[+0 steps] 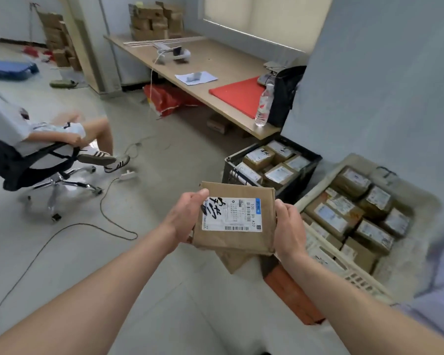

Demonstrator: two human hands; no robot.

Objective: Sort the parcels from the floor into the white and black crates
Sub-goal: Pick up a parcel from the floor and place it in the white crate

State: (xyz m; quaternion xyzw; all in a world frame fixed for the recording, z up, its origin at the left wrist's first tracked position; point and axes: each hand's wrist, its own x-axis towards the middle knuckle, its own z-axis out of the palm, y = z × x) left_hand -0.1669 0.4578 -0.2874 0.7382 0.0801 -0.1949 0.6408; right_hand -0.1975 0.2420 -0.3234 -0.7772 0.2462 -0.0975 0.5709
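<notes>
Forearms (113, 278) extend from near edge; left hand (187, 216) and right hand (290, 234) clasp opposite sides of a brown parcel (236, 239), label (231, 213) upward, likely so it can be read. Parcel held in air, just near of black crate (231, 172); white crate (356, 276) to right, both well filled.

Two hands: left hand (187, 216), right hand (290, 231). One parcel (236, 239) between them. Two crates: one black crate (231, 172), one white crate (354, 278). Roughly six labelled parcels in the black, around ten in the white; exact counts unclear. Two more on the floor: one brown parcel (233, 260), one orange parcel (292, 293). On the tabletop (215, 60): one water bottle (264, 106), one red mat (239, 96), one paper sheet (205, 78). One office chair (23, 165), one seated person (62, 131), one power strip (127, 174). Two cardboard box stacks: tabletop stack (154, 21), floor stack (59, 39).
</notes>
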